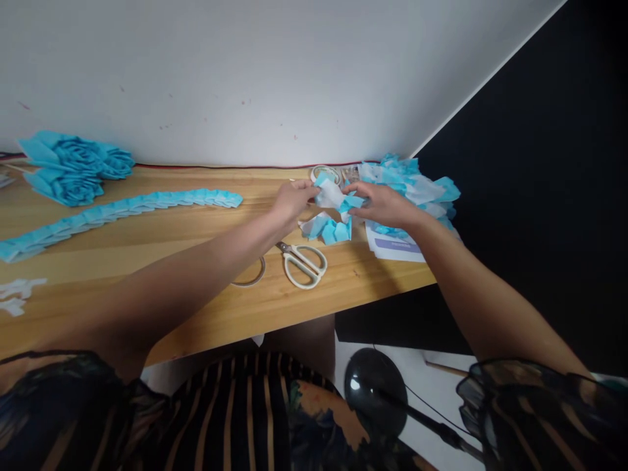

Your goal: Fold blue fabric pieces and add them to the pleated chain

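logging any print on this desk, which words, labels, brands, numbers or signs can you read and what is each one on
No text here can be read.
White papers: a line of pale characters on the purple band, too small and blurred to read.
White roll: any marks are too blurred to read.
Pale item at the left edge: too small and cut off to tell.

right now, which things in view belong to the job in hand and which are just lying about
Likely in the job:
blue-and-white paper, held by the left hand and right hand
loose pieces close by
paper pile by the right hand

Apparently just lying about, though some match in colour:
scissors
printed sheets
pleated strip
blue paper flowers
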The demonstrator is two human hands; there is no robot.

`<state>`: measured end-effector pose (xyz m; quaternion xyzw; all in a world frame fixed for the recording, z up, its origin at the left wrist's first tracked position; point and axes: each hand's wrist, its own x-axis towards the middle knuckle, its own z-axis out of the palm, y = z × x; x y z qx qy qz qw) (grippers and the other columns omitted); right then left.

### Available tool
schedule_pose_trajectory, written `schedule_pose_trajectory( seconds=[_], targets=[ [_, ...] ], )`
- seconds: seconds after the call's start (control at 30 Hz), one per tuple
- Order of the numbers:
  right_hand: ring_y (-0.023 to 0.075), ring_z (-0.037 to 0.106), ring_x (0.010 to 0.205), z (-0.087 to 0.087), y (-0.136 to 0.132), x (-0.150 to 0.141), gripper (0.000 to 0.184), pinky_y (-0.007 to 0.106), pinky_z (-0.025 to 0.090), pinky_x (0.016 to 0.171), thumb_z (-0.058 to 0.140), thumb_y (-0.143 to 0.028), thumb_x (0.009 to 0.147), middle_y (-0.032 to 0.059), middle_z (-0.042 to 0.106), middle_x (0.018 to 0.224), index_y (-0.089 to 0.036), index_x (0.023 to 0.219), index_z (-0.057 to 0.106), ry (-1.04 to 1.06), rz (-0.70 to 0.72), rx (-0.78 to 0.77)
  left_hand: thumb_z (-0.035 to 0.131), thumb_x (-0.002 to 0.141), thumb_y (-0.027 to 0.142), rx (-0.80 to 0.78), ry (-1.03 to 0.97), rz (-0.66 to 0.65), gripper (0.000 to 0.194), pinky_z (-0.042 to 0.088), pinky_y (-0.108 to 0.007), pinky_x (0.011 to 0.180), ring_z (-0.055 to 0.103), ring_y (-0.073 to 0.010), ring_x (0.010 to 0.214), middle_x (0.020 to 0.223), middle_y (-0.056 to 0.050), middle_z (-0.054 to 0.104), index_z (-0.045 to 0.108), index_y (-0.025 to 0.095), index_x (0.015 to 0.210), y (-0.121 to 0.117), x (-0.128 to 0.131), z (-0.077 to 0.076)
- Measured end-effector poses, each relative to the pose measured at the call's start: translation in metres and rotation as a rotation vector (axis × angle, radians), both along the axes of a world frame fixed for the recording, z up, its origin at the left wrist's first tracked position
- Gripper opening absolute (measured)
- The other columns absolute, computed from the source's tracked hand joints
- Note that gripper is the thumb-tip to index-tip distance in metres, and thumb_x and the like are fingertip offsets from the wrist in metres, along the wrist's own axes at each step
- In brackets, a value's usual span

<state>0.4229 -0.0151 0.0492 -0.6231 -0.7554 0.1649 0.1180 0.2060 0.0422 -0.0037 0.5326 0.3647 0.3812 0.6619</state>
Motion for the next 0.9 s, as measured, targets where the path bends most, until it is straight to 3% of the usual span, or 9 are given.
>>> schedule_pose_trajectory(
  seconds=[0.23,0.37,0.5,0.6,0.7,0.8,0.9],
  targets=[
    [0.0352,0.067,0.127,0.003,-0.009,0.005,0.055,0.049,0.058,0.099,0.069,-0.027,0.082,0.0082,0.071,0.137,-0.028,0.137,0.064,-0.116,-0.009,-0.042,0.061,0.089,0.012,-0.149,-0.095,0.225,0.02,0.046,-0.026,0.074,0.057,-0.0111,0.069,0.074,-0.001,0.062,0.057,0.017,0.07,0.015,-0.033,0.009],
    [0.0376,0.065,0.13,-0.003,-0.016,0.029,0.049,0.056,0.053,0.108,0.066,-0.031,0.085,0.01,0.071,0.138,-0.026,0.133,0.067,-0.165,-0.108,-0.008,0.063,0.089,0.012,-0.168,-0.174,0.169,0.009,0.048,-0.029,0.08,0.062,-0.0127,0.075,0.08,-0.003,0.067,0.063,0.015,0.08,0.02,-0.069,0.018],
    [0.0363,0.058,0.139,0.001,-0.022,0.045,0.062,0.059,0.052,0.11,0.066,-0.039,0.088,0.0098,0.063,0.149,-0.03,0.149,0.054,0.101,-0.131,-0.085,0.062,0.092,0.014,-0.255,-0.208,0.19,0.012,0.049,-0.034,0.08,0.064,-0.0177,0.078,0.081,-0.004,0.071,0.062,0.017,0.081,0.015,-0.106,0.029],
    [0.0342,0.05,0.147,0.01,-0.027,0.035,0.068,0.06,0.048,0.114,0.063,-0.046,0.093,0.0097,0.054,0.159,-0.032,0.156,0.043,0.25,-0.168,0.046,0.059,0.095,0.015,-0.353,-0.182,0.213,0.013,0.046,-0.033,0.077,0.059,-0.0175,0.074,0.076,-0.004,0.07,0.066,0.016,0.084,0.007,-0.131,0.035],
    [0.0323,0.051,0.146,0.011,-0.032,0.005,0.051,0.059,0.039,0.122,0.064,-0.041,0.093,0.0079,0.059,0.154,-0.03,0.143,0.06,0.076,-0.011,0.223,0.055,0.098,0.016,-0.4,-0.148,0.24,0.017,0.044,-0.033,0.075,0.055,-0.0168,0.071,0.074,-0.005,0.07,0.068,0.014,0.087,-0.002,-0.151,0.034],
    [0.0301,0.053,0.143,-0.005,-0.036,-0.027,0.028,0.055,0.04,0.121,0.061,-0.035,0.094,0.0046,0.067,0.144,-0.029,0.119,0.073,-0.064,0.327,0.189,0.057,0.097,0.016,-0.435,-0.142,0.249,0.017,0.044,-0.033,0.072,0.054,-0.0162,0.069,0.073,-0.004,0.07,0.068,0.016,0.084,-0.012,-0.165,0.027],
    [0.0307,0.055,0.14,-0.026,-0.038,-0.034,0.026,0.054,0.045,0.115,0.053,-0.025,0.096,0.0051,0.07,0.14,-0.028,0.108,0.076,-0.239,0.419,0.148,0.059,0.095,0.014,-0.467,-0.142,0.246,0.018,0.044,-0.031,0.067,0.054,-0.0142,0.064,0.069,-0.002,0.068,0.067,0.017,0.079,-0.02,-0.176,0.022]
  ],
)
